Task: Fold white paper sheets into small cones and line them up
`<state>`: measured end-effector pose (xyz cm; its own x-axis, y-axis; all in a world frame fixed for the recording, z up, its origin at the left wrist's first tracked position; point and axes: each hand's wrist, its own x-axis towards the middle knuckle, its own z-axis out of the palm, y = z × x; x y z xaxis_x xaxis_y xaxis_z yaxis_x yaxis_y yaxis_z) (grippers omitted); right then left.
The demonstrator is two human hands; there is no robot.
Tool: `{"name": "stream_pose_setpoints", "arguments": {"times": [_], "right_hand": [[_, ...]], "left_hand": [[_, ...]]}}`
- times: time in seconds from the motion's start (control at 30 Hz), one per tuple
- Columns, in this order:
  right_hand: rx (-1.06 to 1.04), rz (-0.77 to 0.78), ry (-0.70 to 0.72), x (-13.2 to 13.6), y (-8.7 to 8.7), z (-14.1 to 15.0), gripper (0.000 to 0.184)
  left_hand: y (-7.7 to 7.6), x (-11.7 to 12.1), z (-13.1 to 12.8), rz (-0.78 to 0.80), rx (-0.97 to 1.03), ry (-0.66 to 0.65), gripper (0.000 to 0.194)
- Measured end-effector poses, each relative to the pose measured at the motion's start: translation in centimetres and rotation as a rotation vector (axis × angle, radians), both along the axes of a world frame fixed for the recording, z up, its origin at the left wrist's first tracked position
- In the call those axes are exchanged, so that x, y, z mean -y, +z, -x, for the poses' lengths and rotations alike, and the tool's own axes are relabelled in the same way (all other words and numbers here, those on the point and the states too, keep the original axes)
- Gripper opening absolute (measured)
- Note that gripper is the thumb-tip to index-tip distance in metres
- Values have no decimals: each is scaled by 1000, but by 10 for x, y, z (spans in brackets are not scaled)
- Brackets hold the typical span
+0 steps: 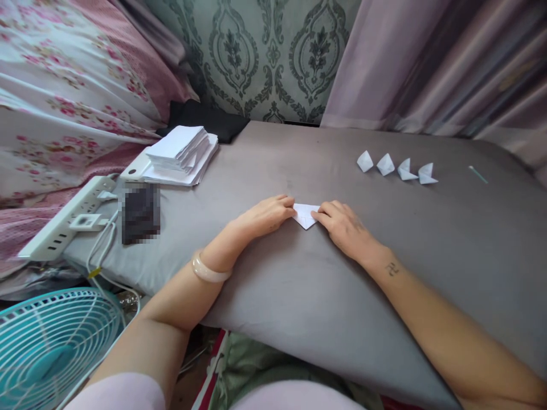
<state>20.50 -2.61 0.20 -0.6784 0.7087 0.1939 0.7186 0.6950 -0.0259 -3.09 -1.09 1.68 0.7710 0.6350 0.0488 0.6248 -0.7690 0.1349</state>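
Observation:
A small sheet of white paper (306, 215), folded into a downward-pointing triangle, lies on the grey cloth surface in front of me. My left hand (272, 214) closes over its left corner, fingers bent together. From the other side, my right hand (342, 222) grips the right corner with thumb and fingers. The hands hide both corners of the paper. Off to the right and farther back stand several small folded white paper pieces (386, 164) in a row, two of them with raised points like little boats.
At the back left, a stack of white paper (182, 154) sits by a black cloth (224, 119). A white power strip (68, 219) with cables runs along the left edge, near a blurred dark object (140, 215). A turquoise fan (55, 347) stands lower left. A thin stick (478, 174) lies far right.

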Motion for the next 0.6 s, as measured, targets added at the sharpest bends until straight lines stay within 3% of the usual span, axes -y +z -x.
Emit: {"name": "stream_pose_setpoints", "arguments": {"times": [0.23, 0.33, 0.47, 0.6], "right_hand": [[24, 38, -64, 9, 8, 3, 32], [43, 5, -141, 15, 10, 12, 30], [62, -62, -209, 23, 8, 27, 42], [45, -71, -214, 27, 7, 32, 44]], "left_hand": [[12, 15, -6, 29, -35, 126, 29], [6, 17, -15, -3, -12, 233, 30], [-6, 12, -25, -7, 76, 403, 33], [-15, 3, -29, 48, 140, 463, 25]]}}
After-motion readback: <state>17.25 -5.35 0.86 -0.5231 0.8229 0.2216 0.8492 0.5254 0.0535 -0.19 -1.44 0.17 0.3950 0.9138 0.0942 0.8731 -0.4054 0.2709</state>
